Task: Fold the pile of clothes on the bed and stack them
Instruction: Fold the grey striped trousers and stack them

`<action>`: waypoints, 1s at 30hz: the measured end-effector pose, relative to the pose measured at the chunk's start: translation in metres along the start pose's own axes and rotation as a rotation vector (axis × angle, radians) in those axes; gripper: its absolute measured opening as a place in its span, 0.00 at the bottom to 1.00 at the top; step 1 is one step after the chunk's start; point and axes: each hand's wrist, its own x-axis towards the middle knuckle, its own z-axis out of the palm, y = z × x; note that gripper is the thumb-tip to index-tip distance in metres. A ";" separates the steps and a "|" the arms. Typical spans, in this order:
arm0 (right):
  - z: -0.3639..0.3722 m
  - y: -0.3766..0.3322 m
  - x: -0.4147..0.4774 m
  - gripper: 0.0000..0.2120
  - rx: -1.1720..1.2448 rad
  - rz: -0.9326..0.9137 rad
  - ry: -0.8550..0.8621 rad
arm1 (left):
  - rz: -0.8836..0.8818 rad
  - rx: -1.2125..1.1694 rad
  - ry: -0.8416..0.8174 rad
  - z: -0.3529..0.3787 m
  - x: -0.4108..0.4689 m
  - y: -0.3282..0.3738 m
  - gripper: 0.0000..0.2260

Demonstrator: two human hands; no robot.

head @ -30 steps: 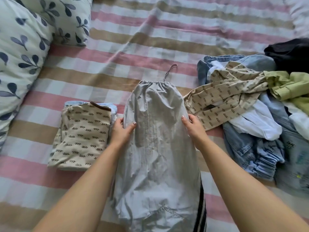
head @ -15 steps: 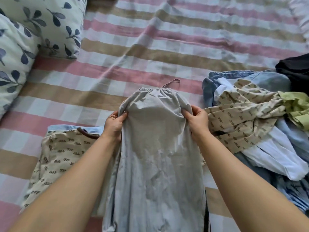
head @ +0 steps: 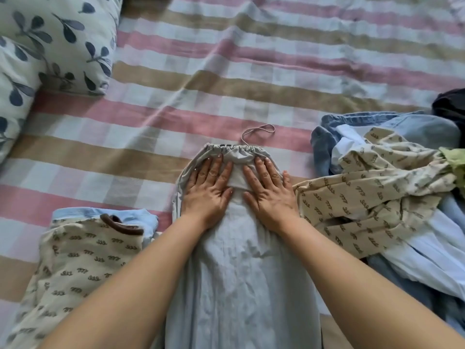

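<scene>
The bed (head: pixel 251 59) is under everything. My grey pants (head: pixel 239 273) lie long and flat on it, right in front of me. The pile of clothes (head: pixel 377 197) that still needs folding sits just to the right of the grey pants and touches them. The folded stack (head: pixel 83 253) sits just to the left of the grey pants. A moment ago my hands pinched the two sides of the grey pants. Now my left hand (head: pixel 208 187) and my right hand (head: pixel 269 190) lie flat on top of them, fingers straight, near the bunchy top edge, holding nothing. I think I am pressing out bumps, so folding the pants over comes next. The little string loop (head: pixel 259 129) pokes out past the top of the grey pants.
</scene>
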 end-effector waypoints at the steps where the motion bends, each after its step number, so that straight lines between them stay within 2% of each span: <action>1: 0.003 0.000 0.002 0.27 -0.010 0.007 -0.022 | -0.005 0.026 -0.018 0.003 0.002 -0.001 0.26; 6: -0.012 -0.011 0.000 0.29 -0.035 0.063 -0.103 | -0.048 0.007 -0.125 -0.013 0.001 0.012 0.26; 9: -0.018 -0.037 -0.043 0.27 0.059 0.003 0.015 | 0.001 -0.256 -0.039 -0.027 -0.044 0.040 0.24; 11: -0.012 -0.063 -0.101 0.25 0.151 -0.074 0.048 | 0.069 -0.375 -0.040 -0.024 -0.102 0.062 0.24; 13: 0.004 -0.076 -0.165 0.26 0.144 -0.088 0.000 | 0.090 -0.309 -0.099 -0.010 -0.167 0.069 0.25; 16: 0.028 -0.062 -0.236 0.28 0.016 -0.015 -0.202 | -0.039 -0.118 -0.169 0.006 -0.234 0.052 0.26; 20: 0.033 -0.032 -0.270 0.26 0.017 0.264 -0.246 | -0.164 0.045 -0.142 0.006 -0.261 0.031 0.25; 23: 0.025 -0.031 -0.288 0.28 0.070 0.340 -0.255 | -0.176 -0.004 -0.093 -0.002 -0.286 0.036 0.24; 25: 0.015 -0.043 -0.314 0.26 0.185 0.286 -0.131 | -0.075 -0.107 -0.021 -0.012 -0.313 0.043 0.20; 27: 0.008 -0.061 -0.352 0.20 0.290 0.140 0.025 | 0.112 -0.211 0.035 -0.019 -0.349 0.054 0.16; 30: 0.013 -0.086 -0.411 0.15 0.326 -0.078 0.124 | 0.382 -0.296 -0.016 -0.016 -0.402 0.074 0.18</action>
